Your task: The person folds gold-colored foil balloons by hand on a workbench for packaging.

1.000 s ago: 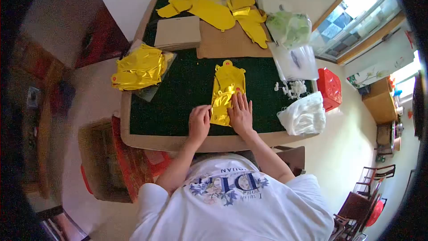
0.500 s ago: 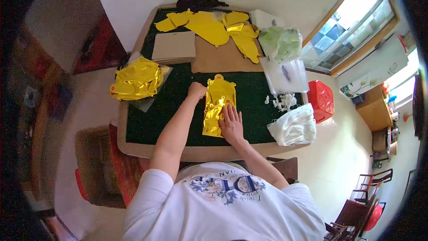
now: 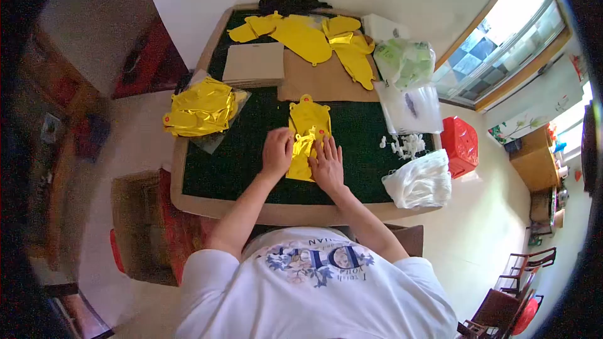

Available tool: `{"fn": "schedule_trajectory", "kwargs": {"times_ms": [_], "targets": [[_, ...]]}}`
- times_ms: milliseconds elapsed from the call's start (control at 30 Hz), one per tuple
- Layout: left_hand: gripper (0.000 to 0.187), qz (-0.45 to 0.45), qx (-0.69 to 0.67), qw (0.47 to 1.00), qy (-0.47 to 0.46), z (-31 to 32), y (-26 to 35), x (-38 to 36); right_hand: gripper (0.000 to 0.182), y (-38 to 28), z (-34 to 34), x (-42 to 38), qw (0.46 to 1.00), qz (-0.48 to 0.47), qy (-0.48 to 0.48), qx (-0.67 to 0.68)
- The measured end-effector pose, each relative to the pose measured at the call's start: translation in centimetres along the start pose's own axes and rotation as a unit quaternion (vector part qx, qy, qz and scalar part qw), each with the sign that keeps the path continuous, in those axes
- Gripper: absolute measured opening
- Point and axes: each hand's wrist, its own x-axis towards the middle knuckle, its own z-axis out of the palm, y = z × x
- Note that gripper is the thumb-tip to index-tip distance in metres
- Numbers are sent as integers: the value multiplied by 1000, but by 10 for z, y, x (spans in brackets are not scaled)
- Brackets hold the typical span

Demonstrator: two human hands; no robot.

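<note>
A folded, flat gold foil balloon (image 3: pixel 309 115) with small tabs and red dots lies upright in front of me on the dark green table mat. Its lower part is creased and shiny. My left hand (image 3: pixel 276 152) is closed at the foil's left edge, with fingers curled toward it; the fingertips are partly hidden. My right hand (image 3: pixel 328 166) rests flat on the lower right of the foil, fingers spread and pressing on it.
To the left sits a pile of gold foil balloons (image 3: pixel 202 110) on clear plastic. Behind are grey cardboard sheets (image 3: pixel 253 63), brown cardboard (image 3: pixel 326 81) and flat yellow foil pieces (image 3: pixel 304 37). At right are plastic bags (image 3: pixel 411 107), small white pieces (image 3: pixel 409 145), a white bundle (image 3: pixel 419 181) and a red stool (image 3: pixel 460 146).
My left hand has moved down along the foil's left edge from near its top. My right hand stays flat on the foil. The view has shifted slightly.
</note>
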Motion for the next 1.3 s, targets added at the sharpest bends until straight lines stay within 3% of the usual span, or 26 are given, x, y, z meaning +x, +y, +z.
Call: {"fn": "schedule_trajectory", "kwargs": {"times_ms": [133, 267, 333, 467, 533, 633, 767, 1033, 1100, 1233, 1300], "targets": [[21, 55, 47, 997, 19, -2, 7, -28, 54, -4, -7, 2, 1000, 5, 9, 16], [22, 50, 62, 996, 39, -6, 8, -15, 55, -3, -5, 0, 1000, 0, 14, 12], [19, 5, 6, 1000, -25, 0, 2, 14, 55, -3, -7, 2, 1000, -1, 15, 10], [18, -11, 44, 994, -101, 50, 6, 86, 57, -5, -8, 1, 1000, 0, 13, 15], [23, -128, 115, 937, -303, 82, 6, 110, 57, -5, -7, 1, 1000, 2, 18, 15], [33, -158, 44, 916, -366, 106, 0, 122, 59, -3, -4, 1, 1000, 7, 12, 18], [42, -188, 112, 892, -395, 130, -14, 130, 57, -3, -5, -1, 1000, 5, 10, 20], [45, -205, 66, 911, -352, 127, -12, 127, 54, -4, -9, -2, 999, -4, 36, 10], [45, -158, 119, 893, -403, 126, -14, 131, 53, -5, -10, -2, 1000, 5, 7, 5], [41, -153, 114, 895, -404, 129, -21, 125, 54, -5, -9, -2, 1000, 2, 13, 8], [26, -93, 150, 926, -334, 138, -28, 118, 54, -5, -9, -3, 1000, 2, 16, 9]]}}
